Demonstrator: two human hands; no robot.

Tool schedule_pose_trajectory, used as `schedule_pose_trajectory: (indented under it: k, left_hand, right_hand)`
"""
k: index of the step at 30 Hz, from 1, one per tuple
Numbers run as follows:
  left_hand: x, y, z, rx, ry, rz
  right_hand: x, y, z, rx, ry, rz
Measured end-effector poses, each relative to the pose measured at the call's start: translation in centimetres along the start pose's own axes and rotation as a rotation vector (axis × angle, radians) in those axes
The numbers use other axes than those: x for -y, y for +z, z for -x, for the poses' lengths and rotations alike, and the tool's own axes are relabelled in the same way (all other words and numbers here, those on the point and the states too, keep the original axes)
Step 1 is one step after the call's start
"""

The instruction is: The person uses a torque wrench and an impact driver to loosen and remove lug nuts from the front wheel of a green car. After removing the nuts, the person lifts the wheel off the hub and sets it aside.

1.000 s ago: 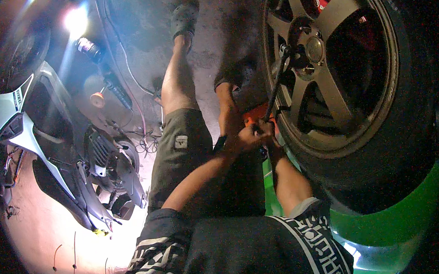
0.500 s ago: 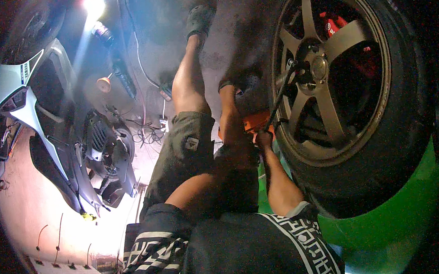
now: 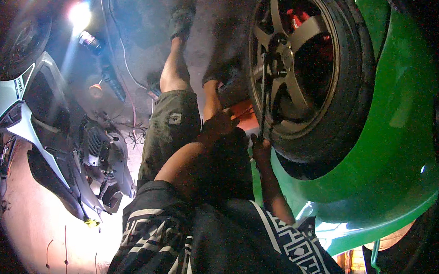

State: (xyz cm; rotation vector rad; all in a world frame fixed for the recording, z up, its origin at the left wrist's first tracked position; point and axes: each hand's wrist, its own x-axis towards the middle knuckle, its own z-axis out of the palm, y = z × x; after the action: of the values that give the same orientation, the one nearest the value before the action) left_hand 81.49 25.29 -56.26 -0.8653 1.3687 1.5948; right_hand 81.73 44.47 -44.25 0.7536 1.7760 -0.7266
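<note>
My right hand (image 3: pixel 261 149) is closed around the lower end of a long dark wheel wrench (image 3: pixel 264 94). The bar stands nearly upright along the left side of the bronze spoked wheel (image 3: pixel 295 93), its upper end at the lug nuts around the hub. A black tyre (image 3: pixel 355 74) surrounds the rim, and a red brake caliper (image 3: pixel 297 19) shows between the spokes. Over my right knee, in shadow, is my left hand (image 3: pixel 221 122), close to an orange object (image 3: pixel 244 113) beside the wheel; its fingers are too dark to read.
A green car body (image 3: pixel 398 145) curves around the wheel on the right. To the left stands a motorbike with white-and-black fairing (image 3: pixel 35 126). A bright lamp (image 3: pixel 80 15), cables (image 3: pixel 125 63) and an orange round-ended item (image 3: pixel 96 90) are on the dark floor.
The view has turned right, so the wheel sits further left and more green bodywork shows. The wrench is now more upright. My left hand has come into sight near the orange object.
</note>
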Motion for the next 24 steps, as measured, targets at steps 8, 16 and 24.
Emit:
schedule_pose_trajectory:
  k: [8, 16, 24]
  left_hand:
    - [-13.9, 1.1, -13.3, 0.027, 0.006, 0.075]
    - [-15.4, 1.9, -16.7, -0.099, 0.101, 0.024]
    - [-13.7, -0.1, -15.7, -0.052, 0.276, 0.179]
  right_hand:
    - [14.2, -7.6, 9.7, -0.209, -0.247, 0.721]
    - [18.9, -5.4, 11.1, 0.023, 0.027, 0.273]
    - [5.6, -0.5, 5.5, 0.269, 0.224, -0.229]
